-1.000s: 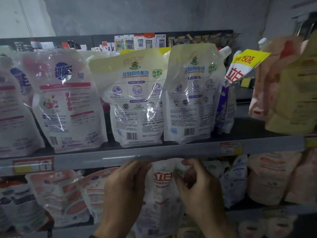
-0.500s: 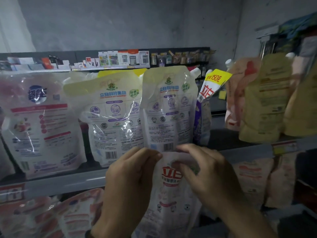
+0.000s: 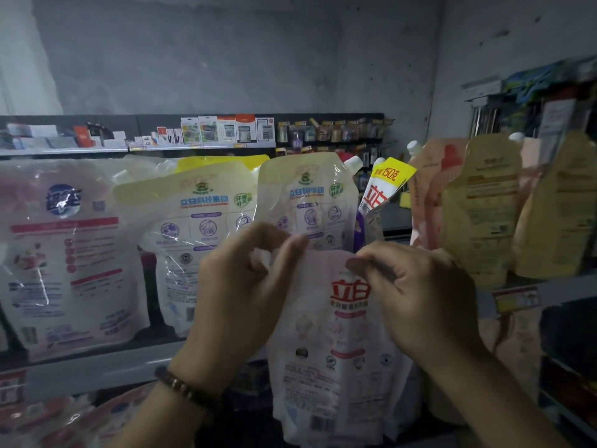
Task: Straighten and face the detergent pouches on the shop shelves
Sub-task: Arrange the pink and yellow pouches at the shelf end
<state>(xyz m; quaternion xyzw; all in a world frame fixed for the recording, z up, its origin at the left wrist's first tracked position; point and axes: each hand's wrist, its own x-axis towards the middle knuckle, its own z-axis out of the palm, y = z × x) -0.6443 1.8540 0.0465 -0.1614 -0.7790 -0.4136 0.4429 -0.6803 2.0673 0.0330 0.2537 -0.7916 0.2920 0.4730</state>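
While hands (image 3: pixel 239 286) (image 3: pixel 416 292) pinch its top, pouch (image 3: pixel 339 367) hangs

Dim, bluish light; glare on pouches (image 3: pixel 200 221); right edge blurred, warped

Covered and blurred
The left hand (image 3: pixel 239 286) and right hand (image 3: pixel 420 286) hide the top corners of the pouch (image 3: pixel 336 367); the yellow bags (image 3: pixel 481 215) at right are blurred.

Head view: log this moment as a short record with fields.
held item: white pouch, red logo, upright, in front of the shelf
left hand: pinches its top left corner
right hand: pinches its top edge, right side
on shelf: yellow-topped pouches standing behind the hands
left wrist: bead bracelet
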